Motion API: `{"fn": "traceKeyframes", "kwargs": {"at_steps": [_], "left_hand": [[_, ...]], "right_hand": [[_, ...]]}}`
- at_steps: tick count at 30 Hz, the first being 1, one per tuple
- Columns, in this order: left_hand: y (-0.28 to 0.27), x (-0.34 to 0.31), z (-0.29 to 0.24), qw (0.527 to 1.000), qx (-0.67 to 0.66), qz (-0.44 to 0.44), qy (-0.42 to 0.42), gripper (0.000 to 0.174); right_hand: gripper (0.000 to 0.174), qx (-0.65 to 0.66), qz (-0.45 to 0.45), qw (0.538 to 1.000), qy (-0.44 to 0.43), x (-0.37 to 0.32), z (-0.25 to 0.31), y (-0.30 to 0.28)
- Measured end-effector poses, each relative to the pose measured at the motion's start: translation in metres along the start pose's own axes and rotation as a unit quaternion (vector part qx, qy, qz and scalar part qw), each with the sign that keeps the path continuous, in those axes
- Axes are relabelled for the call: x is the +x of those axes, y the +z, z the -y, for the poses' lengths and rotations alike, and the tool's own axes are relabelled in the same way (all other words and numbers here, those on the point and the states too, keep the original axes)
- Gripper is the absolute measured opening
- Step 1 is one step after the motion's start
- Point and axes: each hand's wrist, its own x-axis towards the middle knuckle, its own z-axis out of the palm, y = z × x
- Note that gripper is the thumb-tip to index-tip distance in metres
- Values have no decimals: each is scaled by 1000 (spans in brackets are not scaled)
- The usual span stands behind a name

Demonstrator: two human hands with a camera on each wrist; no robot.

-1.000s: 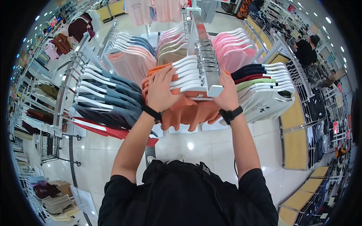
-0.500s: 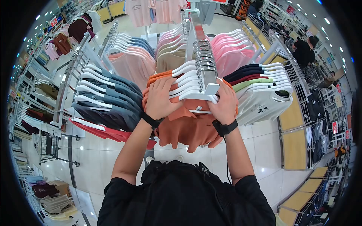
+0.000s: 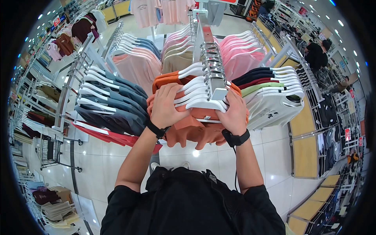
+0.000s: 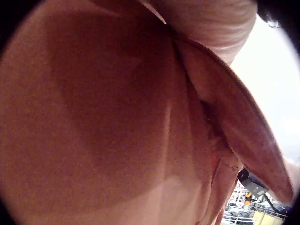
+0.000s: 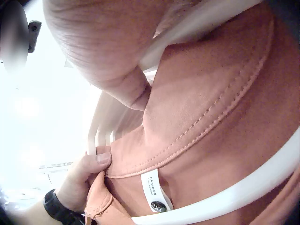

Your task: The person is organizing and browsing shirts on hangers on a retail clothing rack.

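Note:
A bunch of orange shirts [image 3: 182,133] hangs on white hangers [image 3: 203,104] at the near end of a metal rail. On the bunch's left side, my left hand [image 3: 166,107] grips the shoulders, thumb at the front and fingers over the top. My right hand [image 3: 234,113] holds the opposite shoulders, its thumb at the front collar. From the right wrist, the front shirt's stitched collar and a white neck label [image 5: 153,191] show, with the left thumb [image 5: 99,159] pressed on the cloth. Orange fabric [image 4: 117,117] fills most of the left wrist view.
Blue-grey shirts [image 3: 111,96] hang on a rail to the left, a red one [image 3: 105,135] below them. Right of me are white shirts [image 3: 274,107] with green and dark ones behind. Pink shirts [image 3: 241,51] hang farther back. A wheeled cart [image 3: 51,150] stands at far left.
My right hand has come inward and a little toward me. The front hangers moved nearer along the rail, and a gap opened behind them. The hem swung toward me, then partly back.

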Motion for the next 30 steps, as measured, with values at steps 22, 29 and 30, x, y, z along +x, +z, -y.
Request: {"fn": "traceKeyframes", "kwargs": {"at_steps": [22, 29, 30], "left_hand": [[11, 16, 22, 999, 14, 43, 1, 84], [12, 11, 19, 1000, 4, 11, 17, 81], [12, 11, 20, 1000, -5, 13, 15, 81]], "right_hand": [[79, 12, 60, 997, -38, 26, -8, 10], [70, 68, 27, 997, -24, 22, -4, 12], [70, 68, 27, 997, -24, 21, -3, 11]]}}
